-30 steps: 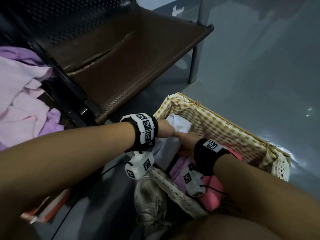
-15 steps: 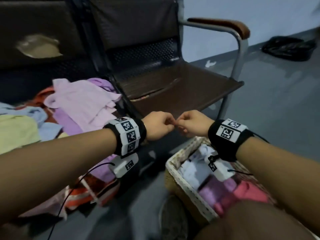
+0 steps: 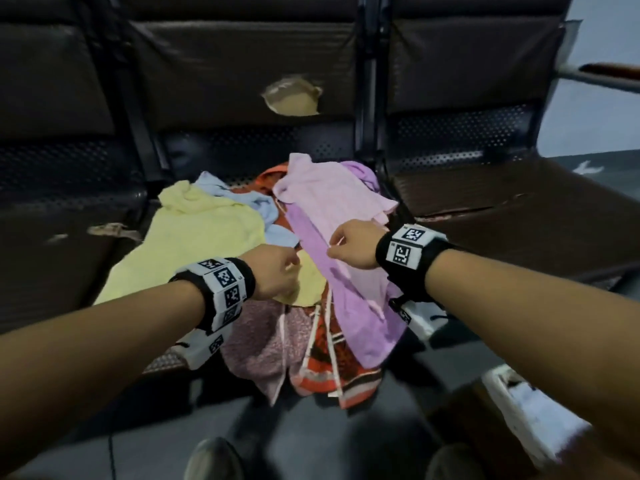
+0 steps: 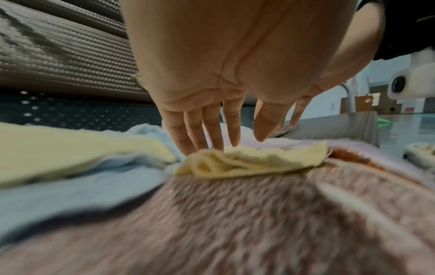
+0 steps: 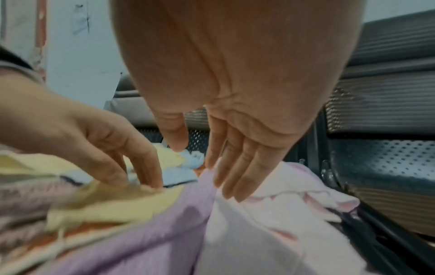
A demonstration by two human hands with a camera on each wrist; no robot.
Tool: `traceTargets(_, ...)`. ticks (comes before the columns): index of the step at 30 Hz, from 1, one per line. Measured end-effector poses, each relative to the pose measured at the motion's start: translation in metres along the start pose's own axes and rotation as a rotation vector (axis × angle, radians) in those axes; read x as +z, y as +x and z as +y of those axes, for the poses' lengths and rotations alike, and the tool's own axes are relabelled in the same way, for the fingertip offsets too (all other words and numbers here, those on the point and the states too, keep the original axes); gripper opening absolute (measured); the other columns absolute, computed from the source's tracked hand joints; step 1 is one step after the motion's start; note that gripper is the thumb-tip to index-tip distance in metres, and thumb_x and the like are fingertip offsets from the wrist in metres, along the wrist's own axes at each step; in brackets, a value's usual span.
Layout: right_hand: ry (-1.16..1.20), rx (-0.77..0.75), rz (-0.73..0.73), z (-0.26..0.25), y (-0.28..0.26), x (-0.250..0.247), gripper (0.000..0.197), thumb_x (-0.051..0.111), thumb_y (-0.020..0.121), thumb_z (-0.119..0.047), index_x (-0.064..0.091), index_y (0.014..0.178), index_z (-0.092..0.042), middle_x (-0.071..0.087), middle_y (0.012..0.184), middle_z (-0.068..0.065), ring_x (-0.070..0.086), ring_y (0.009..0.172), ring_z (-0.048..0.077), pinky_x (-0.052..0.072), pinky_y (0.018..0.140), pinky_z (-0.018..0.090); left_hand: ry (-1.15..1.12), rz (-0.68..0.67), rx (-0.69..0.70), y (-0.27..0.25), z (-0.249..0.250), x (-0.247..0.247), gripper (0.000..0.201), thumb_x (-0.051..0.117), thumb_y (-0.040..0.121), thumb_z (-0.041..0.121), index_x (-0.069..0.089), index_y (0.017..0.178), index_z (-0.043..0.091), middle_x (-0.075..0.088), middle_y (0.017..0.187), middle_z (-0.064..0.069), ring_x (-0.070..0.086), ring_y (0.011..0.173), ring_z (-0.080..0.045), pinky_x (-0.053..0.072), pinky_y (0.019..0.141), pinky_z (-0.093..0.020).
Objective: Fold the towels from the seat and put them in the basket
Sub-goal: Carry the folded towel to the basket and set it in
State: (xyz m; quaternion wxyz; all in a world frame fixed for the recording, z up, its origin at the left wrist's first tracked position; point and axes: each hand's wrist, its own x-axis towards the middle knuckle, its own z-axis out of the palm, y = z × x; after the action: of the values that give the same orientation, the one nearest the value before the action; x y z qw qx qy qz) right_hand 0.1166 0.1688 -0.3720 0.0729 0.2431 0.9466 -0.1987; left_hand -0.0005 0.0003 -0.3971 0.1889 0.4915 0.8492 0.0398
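Observation:
A heap of towels lies on the middle seat (image 3: 114, 244): a yellow towel (image 3: 197, 244), a light blue one (image 3: 263, 202), a pink one (image 3: 329, 195), a lilac one (image 3: 349, 292), a mauve speckled one (image 3: 263, 341) and a red patterned cloth (image 3: 329, 368). My left hand (image 3: 287, 268) reaches down with straight fingers (image 4: 212, 134) that touch the yellow towel's (image 4: 247, 161) crumpled front edge. My right hand (image 3: 334, 245) hovers with straight fingers (image 5: 235, 178), tips on the line between the lilac towel (image 5: 146, 241) and the pink towel (image 5: 270, 214). Neither hand holds anything.
The basket's white rim (image 3: 502, 379) shows blurred at the lower right, on the floor. The right seat (image 3: 519, 209) is bare brown; its armrest (image 3: 609, 69) juts out at the far right. The middle backrest has a torn hole (image 3: 294, 102). Shoes (image 3: 211, 459) stand below.
Both hands left the folded towel in the basket, rose together, then swung left over the pile on the seat and spread apart. The view turned from the basket to the towels.

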Motion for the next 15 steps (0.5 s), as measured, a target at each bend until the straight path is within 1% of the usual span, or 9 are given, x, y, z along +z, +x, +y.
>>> traceTargets(1,-0.045,0.019,-0.010,0.000,0.008,0.010,0.040,0.058,0.093,-0.038,0.069,0.117,-0.007,0.070,0.117,0.013,0.064,0.108,0.033,0.053,0.093,0.037,0.003,-0.038,-0.022,0.001,-0.009,0.004,0.041,0.049,0.095,0.039,0.058,0.130,0.019,0.063,0.128,-0.008,0.060,0.113,-0.029,0.049,0.089,-0.035)
traceTargets(3,-0.104,0.068,0.017,0.008,0.022,0.026,0.045,0.058,0.092,-0.041,0.063,0.116,-0.003,0.067,0.117,0.017,0.063,0.108,0.035,0.051,0.083,0.032,0.012,-0.062,-0.026,0.007,-0.020,0.010,0.045,0.049,0.095,0.038,0.050,0.138,0.023,0.058,0.136,-0.007,0.058,0.116,-0.027,0.048,0.089,-0.035)
traceTargets(5,-0.139,0.145,0.097,0.017,0.037,0.036,0.054,0.059,0.091,-0.047,0.055,0.121,-0.003,0.064,0.120,0.019,0.063,0.109,0.036,0.043,0.074,0.030,0.019,-0.025,-0.014,0.015,-0.024,0.013,0.042,0.051,0.092,0.038,0.052,0.132,0.025,0.059,0.129,-0.005,0.059,0.109,-0.026,0.051,0.088,-0.038)
traceTargets(7,-0.137,0.236,0.148,0.022,0.048,0.042,0.068,0.059,0.091,-0.053,0.046,0.131,-0.001,0.061,0.126,0.020,0.061,0.113,0.037,0.042,0.076,0.033,0.035,0.015,-0.013,0.024,-0.022,0.014,0.032,0.052,0.091,0.038,0.057,0.120,0.026,0.062,0.117,-0.002,0.060,0.099,-0.024,0.052,0.084,-0.039)
traceTargets(8,-0.124,0.260,0.152,0.024,0.054,0.043,0.068,0.058,0.091,-0.054,0.046,0.132,-0.001,0.061,0.127,0.019,0.061,0.113,0.037,0.043,0.077,0.033,0.047,0.037,-0.013,0.028,-0.021,0.014,0.026,0.052,0.090,0.037,0.059,0.113,0.026,0.063,0.111,-0.001,0.060,0.094,-0.024,0.053,0.082,-0.039)
traceTargets(10,-0.083,0.258,0.166,0.025,0.063,0.042,0.054,0.058,0.094,-0.049,0.057,0.125,-0.004,0.064,0.123,0.018,0.062,0.109,0.037,0.044,0.078,0.033,0.059,0.078,-0.004,0.034,-0.017,0.012,0.019,0.053,0.089,0.034,0.061,0.103,0.025,0.066,0.103,0.000,0.060,0.089,-0.024,0.053,0.078,-0.037)
traceTargets(11,-0.050,0.254,0.194,0.023,0.066,0.040,0.044,0.057,0.095,-0.043,0.062,0.120,-0.006,0.066,0.120,0.018,0.063,0.107,0.037,0.045,0.078,0.032,0.054,0.096,0.002,0.037,-0.015,0.011,0.018,0.054,0.088,0.033,0.062,0.102,0.025,0.066,0.102,0.001,0.060,0.090,-0.024,0.053,0.078,-0.037)
traceTargets(13,0.060,0.244,0.274,0.018,0.070,0.034,0.030,0.055,0.095,-0.032,0.066,0.111,-0.010,0.068,0.115,0.017,0.063,0.104,0.037,0.048,0.081,0.032,0.035,0.143,0.021,0.041,-0.012,0.007,0.020,0.053,0.089,0.031,0.063,0.105,0.023,0.066,0.103,0.001,0.061,0.093,-0.025,0.053,0.082,-0.039)
traceTargets(15,0.227,0.196,0.337,0.010,0.071,0.029,0.021,0.053,0.095,-0.027,0.065,0.106,-0.013,0.069,0.111,0.013,0.062,0.104,0.035,0.047,0.085,0.032,-0.004,0.204,0.037,0.044,-0.010,0.002,0.024,0.051,0.091,0.031,0.062,0.111,0.022,0.066,0.107,-0.001,0.061,0.097,-0.024,0.053,0.084,-0.041)
